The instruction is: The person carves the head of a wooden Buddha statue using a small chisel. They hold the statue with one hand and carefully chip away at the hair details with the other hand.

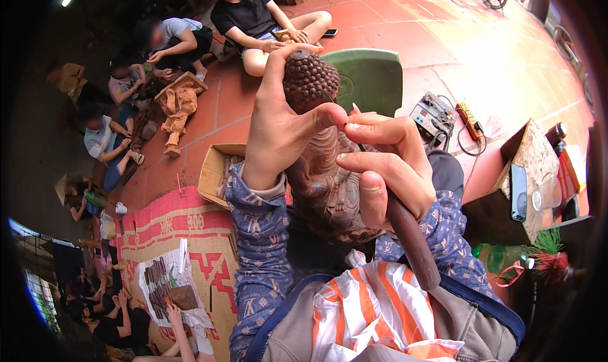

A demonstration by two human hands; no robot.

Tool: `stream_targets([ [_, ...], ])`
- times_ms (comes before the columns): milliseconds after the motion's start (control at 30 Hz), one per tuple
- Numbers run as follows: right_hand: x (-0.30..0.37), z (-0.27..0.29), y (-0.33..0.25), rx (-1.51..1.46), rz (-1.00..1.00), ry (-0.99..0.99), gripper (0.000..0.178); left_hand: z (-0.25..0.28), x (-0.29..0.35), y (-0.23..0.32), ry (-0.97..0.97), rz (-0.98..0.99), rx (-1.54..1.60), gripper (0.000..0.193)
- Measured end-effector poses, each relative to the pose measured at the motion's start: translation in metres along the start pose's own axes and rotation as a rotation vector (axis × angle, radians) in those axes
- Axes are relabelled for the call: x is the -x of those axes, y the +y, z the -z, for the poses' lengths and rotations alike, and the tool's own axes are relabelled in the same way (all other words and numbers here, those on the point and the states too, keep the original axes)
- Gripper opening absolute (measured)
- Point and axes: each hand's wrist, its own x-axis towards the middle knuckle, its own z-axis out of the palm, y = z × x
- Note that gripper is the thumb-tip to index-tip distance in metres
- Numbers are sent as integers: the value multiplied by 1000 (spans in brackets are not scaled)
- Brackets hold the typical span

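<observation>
A dark brown carved wooden Buddha statue [320,169] leans upright in my lap, its head covered in small round curls. My left hand [269,121] is wrapped round the back and side of the statue's head, thumb reaching across the face. In my right hand [402,156] is a carving tool [411,245] with a thick, dark wooden handle that points down toward my body. Its thin dark tip shows near the statue's face, by my left thumb. My fingers hide most of the face and the tool's shaft.
A green plastic chair [370,77] lies beyond the statue. At the right are a blue control box [434,115], an orange power strip [468,121] and a phone [519,191]. Left are a cardboard box [212,175] and several carving tools on paper [166,279]. Several people sit around.
</observation>
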Motion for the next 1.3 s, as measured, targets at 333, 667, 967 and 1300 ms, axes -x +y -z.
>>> stream_targets([
  [333,8,13,19,-554,-227,312,46,0,1,1,11,-13,-74,89],
  [667,-27,34,39,-676,-478,198,10,5,-1,-5,52,-117,-168,86],
  [967,-34,34,73,-631,-561,-48,14,6,2,-2,96,-186,-195,84],
  [1300,-35,53,74,-850,-573,-1,9,2,-1,1,86,-160,-87,75],
])
